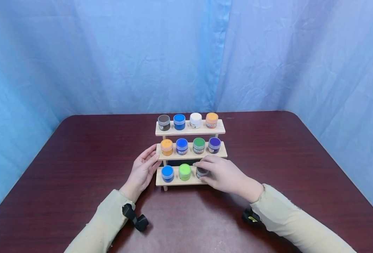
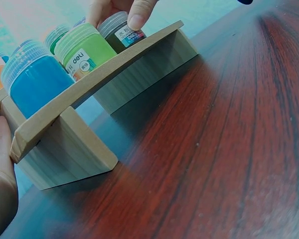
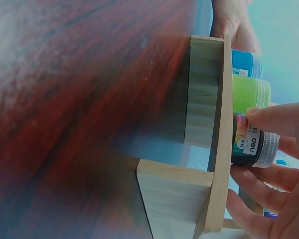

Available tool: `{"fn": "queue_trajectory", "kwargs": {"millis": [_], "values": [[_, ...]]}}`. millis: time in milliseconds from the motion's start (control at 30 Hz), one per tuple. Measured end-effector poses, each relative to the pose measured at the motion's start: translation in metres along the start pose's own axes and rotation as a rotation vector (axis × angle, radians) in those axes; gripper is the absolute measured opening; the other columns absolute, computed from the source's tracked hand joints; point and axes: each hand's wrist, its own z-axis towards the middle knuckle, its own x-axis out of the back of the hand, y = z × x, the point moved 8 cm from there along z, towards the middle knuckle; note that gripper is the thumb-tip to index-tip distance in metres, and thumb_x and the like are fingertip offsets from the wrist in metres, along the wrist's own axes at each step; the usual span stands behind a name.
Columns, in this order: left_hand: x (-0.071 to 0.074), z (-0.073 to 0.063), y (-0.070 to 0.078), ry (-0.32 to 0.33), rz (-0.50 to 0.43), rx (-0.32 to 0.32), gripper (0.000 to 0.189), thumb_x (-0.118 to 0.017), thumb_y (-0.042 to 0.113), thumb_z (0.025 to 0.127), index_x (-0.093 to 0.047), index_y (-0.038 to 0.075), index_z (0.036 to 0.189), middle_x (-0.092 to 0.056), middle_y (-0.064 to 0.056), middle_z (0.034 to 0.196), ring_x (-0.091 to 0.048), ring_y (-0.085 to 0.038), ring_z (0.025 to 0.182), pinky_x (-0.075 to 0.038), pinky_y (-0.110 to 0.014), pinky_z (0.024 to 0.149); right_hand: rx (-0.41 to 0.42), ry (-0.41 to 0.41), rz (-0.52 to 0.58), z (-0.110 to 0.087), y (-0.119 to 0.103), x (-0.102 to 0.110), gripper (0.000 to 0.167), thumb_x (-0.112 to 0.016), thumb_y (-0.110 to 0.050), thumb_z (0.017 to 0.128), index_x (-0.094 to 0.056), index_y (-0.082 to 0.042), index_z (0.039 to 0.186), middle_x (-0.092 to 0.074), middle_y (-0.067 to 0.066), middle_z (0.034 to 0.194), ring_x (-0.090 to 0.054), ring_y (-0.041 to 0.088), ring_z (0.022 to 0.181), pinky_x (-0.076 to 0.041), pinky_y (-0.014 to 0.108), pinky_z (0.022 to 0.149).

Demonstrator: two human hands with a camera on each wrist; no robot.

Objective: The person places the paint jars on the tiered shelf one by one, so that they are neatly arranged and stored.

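A three-tier wooden rack [image 1: 189,181] stands on the table, bearing small paint jars. My right hand [image 1: 222,174] pinches a dark brown paint jar [image 3: 246,144] between thumb and fingers, at the right part of the bottom tier. In the right wrist view, the jar's base is at the board. Left of it on that tier sit a lime green jar [image 1: 184,172] and a blue jar [image 1: 167,174]. My left hand [image 1: 142,170] holds the rack's left end at the middle tier, thumb toward the front; some of its fingertips are hidden.
Orange [image 1: 167,147], blue [image 1: 181,146], green [image 1: 198,146] and purple [image 1: 214,145] jars fill the middle tier. Brown [image 1: 164,122], blue [image 1: 179,122], white [image 1: 195,120] and orange [image 1: 211,120] jars line the top. Blue curtains [image 1: 142,59] hang behind the dark red table [image 1: 95,151].
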Motion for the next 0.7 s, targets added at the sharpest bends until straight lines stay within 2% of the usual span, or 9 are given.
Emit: {"fn": "queue_trajectory", "kwargs": {"millis": [367,633,700], "values": [[0.000,0.000,0.000,-0.005,0.000,0.010,0.052,-0.043,-0.007,0.096,-0.027,-0.004,0.145,-0.053,0.004,0.095,-0.060,-0.001,0.085,-0.053,-0.015,0.080,-0.041,-0.004,0.016,-0.003,0.003,0.003,0.042,-0.077,-0.025,0.079,-0.065,-0.011,0.117,-0.064,0.001,0.105,-0.059,0.013,0.092,-0.054,0.029,0.077],[0.001,-0.001,0.004,0.005,0.044,0.068,0.052,-0.043,-0.005,0.096,-0.029,0.001,0.146,-0.052,0.004,0.097,-0.060,-0.002,0.087,-0.052,-0.017,0.082,-0.060,0.134,0.063,-0.013,0.013,0.021,0.041,-0.076,-0.029,0.080,-0.066,-0.011,0.115,-0.065,0.001,0.107,-0.061,0.014,0.092,-0.055,0.033,0.077],[0.001,-0.002,0.006,0.005,0.055,0.076,0.052,-0.043,-0.005,0.096,-0.029,0.001,0.146,-0.052,0.004,0.098,-0.061,-0.002,0.087,-0.052,-0.017,0.083,-0.064,0.169,0.066,-0.017,0.017,0.027,0.041,-0.076,-0.029,0.080,-0.066,-0.011,0.115,-0.064,0.001,0.106,-0.060,0.014,0.086,-0.054,0.031,0.073]]}}
